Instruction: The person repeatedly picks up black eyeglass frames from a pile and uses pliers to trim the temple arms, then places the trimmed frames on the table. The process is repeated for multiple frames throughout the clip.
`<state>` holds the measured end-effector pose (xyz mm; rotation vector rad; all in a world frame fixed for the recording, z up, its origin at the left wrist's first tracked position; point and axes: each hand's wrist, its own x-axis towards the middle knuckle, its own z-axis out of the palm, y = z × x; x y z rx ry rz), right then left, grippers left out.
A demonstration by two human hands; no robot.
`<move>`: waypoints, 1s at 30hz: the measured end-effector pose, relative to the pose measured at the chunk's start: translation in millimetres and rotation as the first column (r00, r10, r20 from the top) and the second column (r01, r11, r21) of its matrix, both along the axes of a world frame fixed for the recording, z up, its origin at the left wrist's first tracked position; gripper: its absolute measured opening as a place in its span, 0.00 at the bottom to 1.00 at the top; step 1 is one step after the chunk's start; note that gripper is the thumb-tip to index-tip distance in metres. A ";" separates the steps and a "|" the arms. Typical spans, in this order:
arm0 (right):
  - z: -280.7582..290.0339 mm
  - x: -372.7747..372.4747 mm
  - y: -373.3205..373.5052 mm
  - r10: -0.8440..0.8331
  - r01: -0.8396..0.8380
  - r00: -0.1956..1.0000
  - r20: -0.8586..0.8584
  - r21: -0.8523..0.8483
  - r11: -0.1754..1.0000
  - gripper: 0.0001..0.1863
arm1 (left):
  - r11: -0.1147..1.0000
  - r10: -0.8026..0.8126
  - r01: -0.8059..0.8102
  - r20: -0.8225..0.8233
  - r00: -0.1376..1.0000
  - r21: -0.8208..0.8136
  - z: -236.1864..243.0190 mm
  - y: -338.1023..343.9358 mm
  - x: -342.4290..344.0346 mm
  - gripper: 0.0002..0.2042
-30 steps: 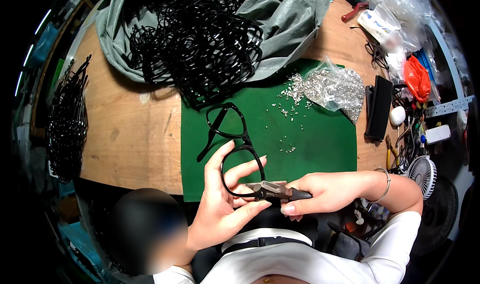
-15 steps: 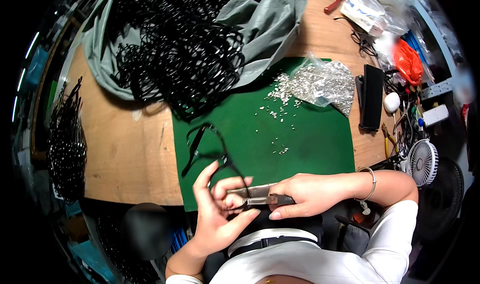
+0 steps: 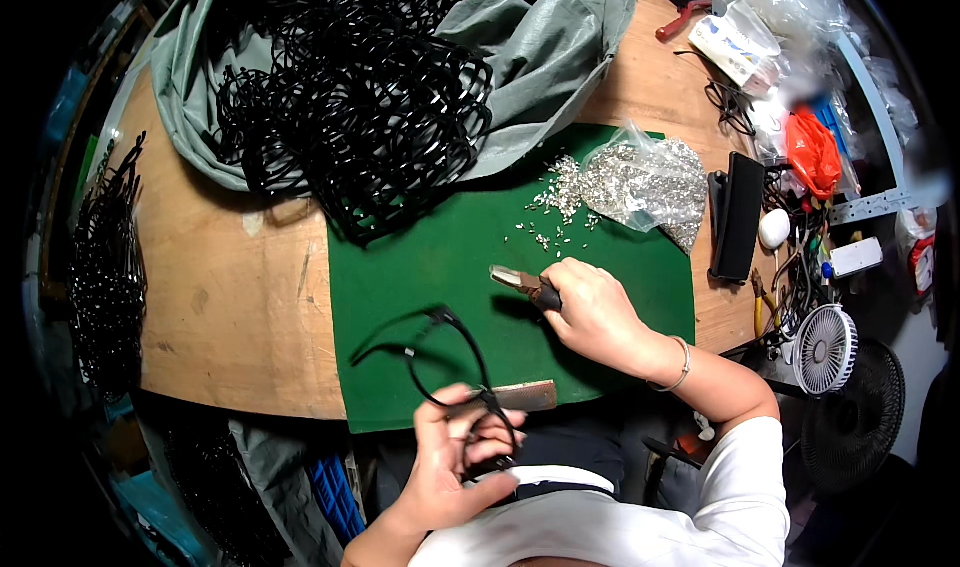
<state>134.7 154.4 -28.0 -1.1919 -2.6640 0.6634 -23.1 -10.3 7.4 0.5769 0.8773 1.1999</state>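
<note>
My left hand [image 3: 455, 462] grips a black eyeglass frame [image 3: 440, 357] at the near edge of the green mat [image 3: 420, 267]; a flat metal piece [image 3: 520, 395] sticks out beside my fingers. My right hand [image 3: 592, 312] holds pliers [image 3: 520, 282] with dark handles, their metal jaws pointing left over the mat, apart from the frame. Small silver parts [image 3: 560, 207] lie scattered on the mat beyond the pliers, next to a clear bag [image 3: 645, 182] full of the same parts.
A big heap of black eyeglass frames [image 3: 350, 97] rests on grey cloth [image 3: 545, 47] at the back. More black frames [image 3: 105, 277] hang at the left table edge. A black box [image 3: 738, 217], red-handled tool [image 3: 685, 19], orange bag [image 3: 812, 152] and small white fan [image 3: 828, 349] crowd the right.
My right hand has pulled the pliers away from the frame and moved them up and right over the mat. The left hand keeps the frame, now lower in view.
</note>
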 end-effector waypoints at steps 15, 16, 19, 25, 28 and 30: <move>44.2 -8.8 -44.6 -0.068 -0.154 0.886 -0.458 -0.430 0.890 0.12 | 0.959 0.285 -0.279 -0.176 0.942 0.058 -11.1 -10.3 28.1 0.22; 44.1 -12.5 -54.3 -0.148 -0.183 0.839 -0.523 -0.529 0.829 0.11 | 0.957 0.289 -0.279 -0.183 0.940 0.081 -12.0 -7.9 30.7 0.22; 40.2 -16.8 -63.5 -0.275 -0.135 0.803 -0.529 -0.611 0.780 0.07 | 0.950 0.308 -0.282 -0.257 0.916 0.133 -8.4 -6.7 37.1 0.21; 47.3 -19.8 -66.8 -0.593 -0.210 0.696 -0.406 -0.904 0.372 0.08 | 0.961 0.273 -0.247 -0.268 0.924 0.125 -6.3 -7.3 38.4 0.21; 54.7 -18.2 -53.2 -0.567 -0.279 0.757 -0.324 -0.946 0.168 0.10 | 0.988 0.155 -0.152 -0.133 0.979 0.032 4.5 -2.5 27.8 0.21; 60.1 -17.9 -52.8 -0.549 -0.276 0.776 -0.310 -0.950 0.147 0.10 | 0.997 0.081 -0.081 -0.052 0.995 0.001 9.0 -4.5 20.9 0.21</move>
